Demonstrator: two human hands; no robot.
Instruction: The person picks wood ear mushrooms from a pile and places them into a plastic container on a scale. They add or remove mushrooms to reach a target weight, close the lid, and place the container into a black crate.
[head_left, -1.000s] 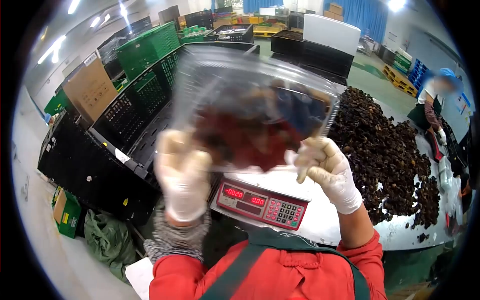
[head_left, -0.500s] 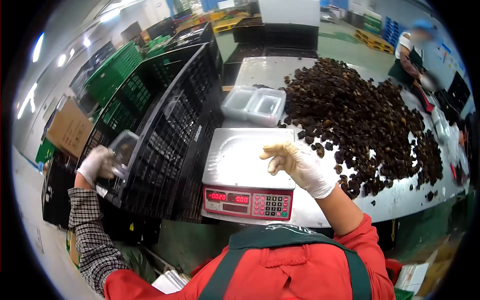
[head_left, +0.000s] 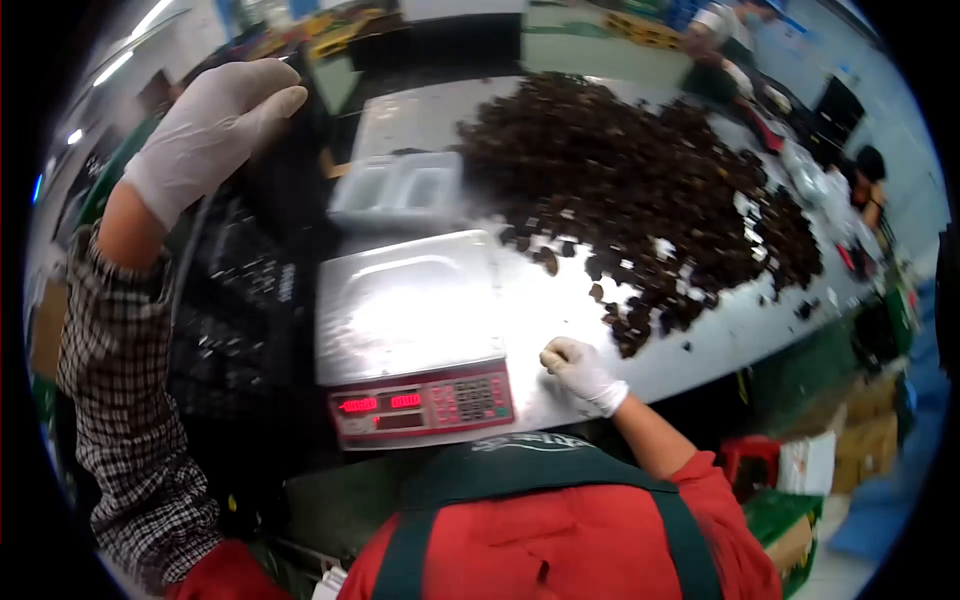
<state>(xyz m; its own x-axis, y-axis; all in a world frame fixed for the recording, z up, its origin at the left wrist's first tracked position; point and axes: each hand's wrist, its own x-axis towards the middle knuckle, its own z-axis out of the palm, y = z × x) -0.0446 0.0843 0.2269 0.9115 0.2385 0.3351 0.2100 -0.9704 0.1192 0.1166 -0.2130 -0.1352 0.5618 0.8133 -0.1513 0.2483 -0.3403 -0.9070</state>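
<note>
My left hand (head_left: 215, 130), in a white glove, is raised above the black crate (head_left: 235, 290), its fingers extended with nothing visible in them. My right hand (head_left: 585, 375), also gloved, is closed just right of the scale; whatever its curled fingers may hold is hidden. The silver scale (head_left: 410, 310) has a bare plate and a red front panel with lit digits. Behind it stand clear plastic containers (head_left: 395, 187). A large heap of dark dried pieces (head_left: 640, 190) spreads over the metal table (head_left: 560, 315).
Another person (head_left: 722, 40) stands beyond the heap at the upper right, and a second person (head_left: 868, 190) is at the right edge. Clear plastic bags (head_left: 815, 185) lie on the table's far right. A red stool (head_left: 750, 460) and cardboard boxes (head_left: 865, 450) are at the lower right.
My left hand has let go of the clear container and risen out of the crate. My right hand has moved off the scale, down beside it, and closed. The view has swung right.
</note>
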